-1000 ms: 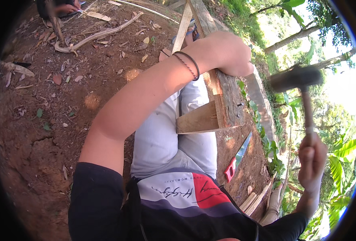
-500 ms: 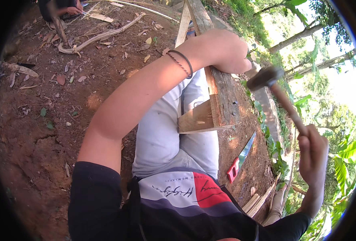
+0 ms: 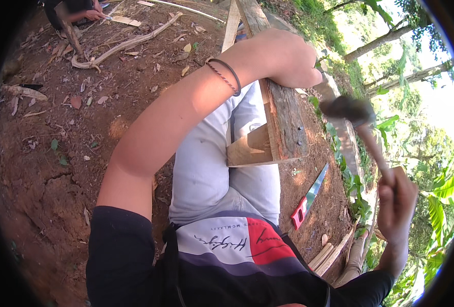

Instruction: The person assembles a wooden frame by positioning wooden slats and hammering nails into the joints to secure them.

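My right hand, out at the right, grips the wooden handle of a hammer. Its dark head is blurred by motion and hangs in the air, apart from the wood. Across the weathered board of a wooden frame stretches my left arm, with two thin bands at the wrist. My left hand is closed over the board's far part; what its curled fingers hold is hidden. Two dark nail heads show near the board's close end. A paler crosspiece joins that end and lies against my legs.
A red-handled handsaw lies on the soil to the right of my legs. Cut sticks lie closer in, beside a log. Far left, another person's hand is near a flat wood strip. A curved branch lies on leaf-strewn ground.
The hammer head has swung slightly right and down, away from the board, and my right hand has lowered a little. My left hand stays closed over the board.
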Action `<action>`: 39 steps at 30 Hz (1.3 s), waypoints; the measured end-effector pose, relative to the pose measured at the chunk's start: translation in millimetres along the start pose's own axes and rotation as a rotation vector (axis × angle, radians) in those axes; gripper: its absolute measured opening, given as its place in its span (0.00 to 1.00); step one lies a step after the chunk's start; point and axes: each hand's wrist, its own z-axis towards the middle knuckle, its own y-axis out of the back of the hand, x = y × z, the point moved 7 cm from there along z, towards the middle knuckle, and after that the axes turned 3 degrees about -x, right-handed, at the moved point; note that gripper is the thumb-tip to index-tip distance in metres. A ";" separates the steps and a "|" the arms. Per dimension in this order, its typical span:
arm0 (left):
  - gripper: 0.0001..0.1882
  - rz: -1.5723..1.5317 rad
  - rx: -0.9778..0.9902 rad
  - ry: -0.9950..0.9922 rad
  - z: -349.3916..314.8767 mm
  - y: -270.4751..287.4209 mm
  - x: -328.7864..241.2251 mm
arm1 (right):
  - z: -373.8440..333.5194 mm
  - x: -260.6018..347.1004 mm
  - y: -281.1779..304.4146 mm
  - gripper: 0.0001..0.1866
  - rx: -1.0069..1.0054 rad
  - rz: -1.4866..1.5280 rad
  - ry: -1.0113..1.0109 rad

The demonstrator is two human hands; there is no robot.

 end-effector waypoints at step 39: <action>0.22 0.010 0.050 0.029 -13.9 3.7 0.3 | -11.2 -18.0 16.1 0.22 -0.230 0.415 -0.247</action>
